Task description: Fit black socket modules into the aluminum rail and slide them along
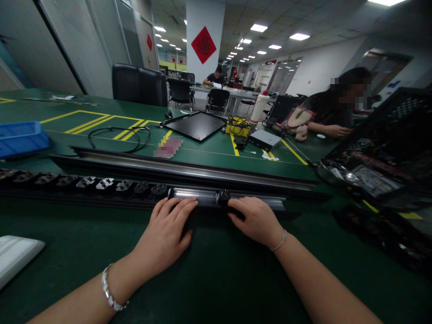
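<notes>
A long black channel rail (195,194) with a shiny metal inside lies across the table before me. Black socket modules (124,185) with metal contacts fill its left part in a row; a couple look white. My left hand (165,236) rests with outstretched fingers over the rail's near edge, beside the end of that row. Farther right, a single round-faced black socket module (224,195) sits in the channel, apart from the others. The fingers of my right hand (255,218) pinch it from its right side. Behind lies a second, similar rail (189,171).
The green table (216,270) carries a blue bin (23,138) at left and a white object (16,256) at near left. Beyond the rails are a black panel (199,126), a cable (135,135) and a grey box (265,138). An open computer case (381,148) stands right, near a seated person (334,108).
</notes>
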The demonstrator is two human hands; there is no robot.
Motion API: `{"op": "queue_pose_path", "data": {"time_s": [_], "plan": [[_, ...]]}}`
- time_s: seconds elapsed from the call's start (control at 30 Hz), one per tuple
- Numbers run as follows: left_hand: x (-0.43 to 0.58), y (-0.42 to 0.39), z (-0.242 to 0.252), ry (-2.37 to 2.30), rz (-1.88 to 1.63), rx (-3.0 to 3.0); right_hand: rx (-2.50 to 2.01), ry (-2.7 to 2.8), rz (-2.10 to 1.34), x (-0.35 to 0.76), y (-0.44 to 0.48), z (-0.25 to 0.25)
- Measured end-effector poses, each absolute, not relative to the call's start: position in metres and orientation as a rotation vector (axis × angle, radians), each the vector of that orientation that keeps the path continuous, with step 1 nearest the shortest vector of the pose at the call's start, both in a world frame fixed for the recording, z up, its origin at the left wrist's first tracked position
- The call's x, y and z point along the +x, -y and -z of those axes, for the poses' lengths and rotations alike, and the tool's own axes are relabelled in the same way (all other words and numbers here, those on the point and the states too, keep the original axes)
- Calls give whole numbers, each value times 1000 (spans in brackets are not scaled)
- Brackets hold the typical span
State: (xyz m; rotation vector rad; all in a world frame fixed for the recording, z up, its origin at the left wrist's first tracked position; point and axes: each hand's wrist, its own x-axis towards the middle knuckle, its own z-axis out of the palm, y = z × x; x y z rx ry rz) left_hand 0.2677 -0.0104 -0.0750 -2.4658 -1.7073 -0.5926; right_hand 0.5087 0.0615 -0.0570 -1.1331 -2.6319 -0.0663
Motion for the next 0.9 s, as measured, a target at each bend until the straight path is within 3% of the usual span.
{"op": "queue_pose_path", "data": {"time_s": [0.9], "plan": [[268,10,74,1706,599,-2469,-1176,2620,-70,513,-64,54]]}}
